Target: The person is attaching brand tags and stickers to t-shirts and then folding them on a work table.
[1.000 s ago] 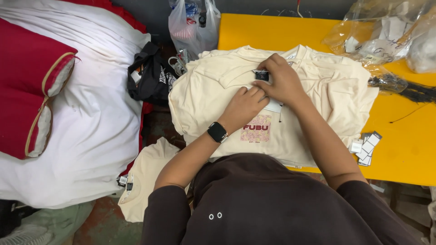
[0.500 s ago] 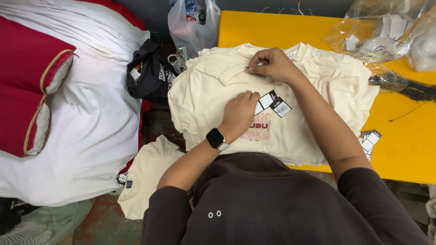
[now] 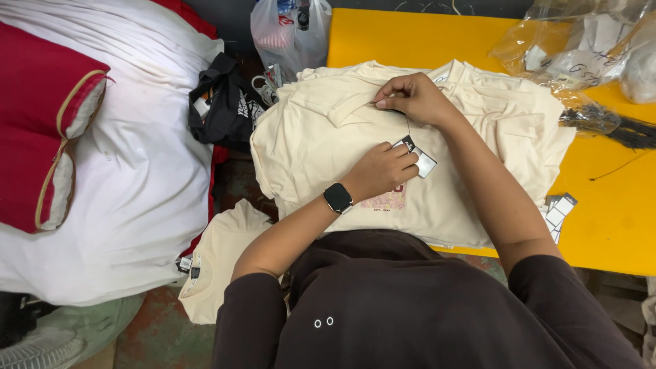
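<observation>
A stack of cream T-shirts (image 3: 328, 137) lies on the yellow table (image 3: 410, 41). My left hand (image 3: 379, 171), with a black smartwatch on the wrist, rests on the top shirt and pinches a pair of black-and-white hang tags (image 3: 418, 157). My right hand (image 3: 410, 96) is closed near the shirt's collar, pinching a thin string that runs down to the tags. A red print on the shirt's chest (image 3: 386, 200) is partly hidden under my left hand.
Loose hang tags (image 3: 559, 212) lie at the table's front right. Clear plastic bags (image 3: 581, 55) pile at the back right. A white and red bundle (image 3: 102, 150) sits on the left, with a black bag (image 3: 222, 102), a plastic bag (image 3: 287, 31) and another cream shirt (image 3: 215, 266) on the floor.
My right hand has moved up from the tags to the collar, drawing the string out. My left hand has shifted onto the tags and holds them down.
</observation>
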